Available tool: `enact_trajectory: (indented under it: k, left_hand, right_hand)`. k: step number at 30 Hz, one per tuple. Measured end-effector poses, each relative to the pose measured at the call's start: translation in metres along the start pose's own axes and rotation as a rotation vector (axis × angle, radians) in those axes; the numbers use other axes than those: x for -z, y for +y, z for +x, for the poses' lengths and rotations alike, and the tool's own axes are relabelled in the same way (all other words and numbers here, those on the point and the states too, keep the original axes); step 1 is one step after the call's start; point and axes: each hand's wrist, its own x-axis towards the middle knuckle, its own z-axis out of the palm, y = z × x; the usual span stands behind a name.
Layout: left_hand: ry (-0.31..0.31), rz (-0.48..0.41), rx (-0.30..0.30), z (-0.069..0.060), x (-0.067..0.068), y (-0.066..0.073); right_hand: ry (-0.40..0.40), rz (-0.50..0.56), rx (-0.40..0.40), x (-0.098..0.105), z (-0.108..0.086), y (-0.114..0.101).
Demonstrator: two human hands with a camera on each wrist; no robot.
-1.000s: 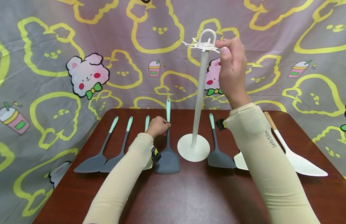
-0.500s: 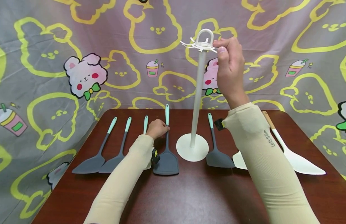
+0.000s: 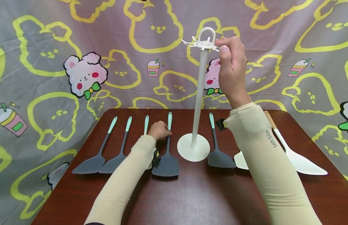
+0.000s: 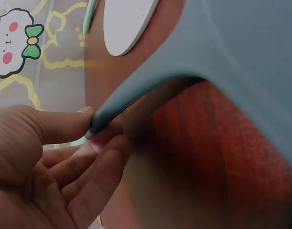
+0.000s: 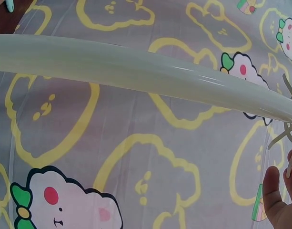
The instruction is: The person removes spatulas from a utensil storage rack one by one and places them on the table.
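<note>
My left hand pinches a grey spatula with a mint handle, where handle and grey shaft meet. In the left wrist view, thumb and fingers hold the thin shaft, and the grey blade fills the upper right. A white utensil stand rises from a round base just right of that spatula. High up, my right hand pinches one of the hooks at the stand's top between thumb and index finger. The right wrist view has the pole running across, with fingertips on a hook at the right edge.
Two grey spatulas lie at the left, and a mint-handled utensil is partly behind my left arm. Right of the stand are another grey spatula, a partly covered white utensil and a white spatula with a wooden handle.
The grey spatula's handle end has come down and nearer, with my left hand lowering slightly along with it. My right hand keeps its hold on the stand.
</note>
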Motion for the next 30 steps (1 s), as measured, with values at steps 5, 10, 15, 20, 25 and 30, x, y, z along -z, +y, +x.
enact_trajectory:
  k: [5, 10, 15, 20, 25, 30]
  left_hand:
    - [0.007, 0.03, 0.026, 0.0006, -0.0014, -0.0021]
    - [0.022, 0.036, 0.036, 0.0042, -0.0023, -0.0049]
    - [0.012, 0.016, 0.061, 0.0067, -0.003, -0.006]
    - [0.004, -0.012, 0.083, 0.007, -0.0029, -0.0061]
    - [-0.012, -0.018, 0.095, 0.0055, -0.0036, -0.0057]
    - [-0.034, 0.004, 0.105, 0.0046, -0.0043, -0.0068]
  right_hand:
    - [0.002, -0.001, 0.002, 0.0004, 0.0011, -0.0031]
    - [0.013, 0.011, -0.014, 0.0, 0.002, -0.0058]
    - [0.014, 0.01, -0.015, 0.0005, 0.0027, -0.0054]
    - [0.023, 0.014, -0.042, 0.0007, 0.0027, -0.0061]
    - [0.006, -0.002, -0.012, 0.0012, 0.0015, -0.0042]
    - [-0.006, -0.01, 0.005, 0.0005, -0.0001, -0.0019]
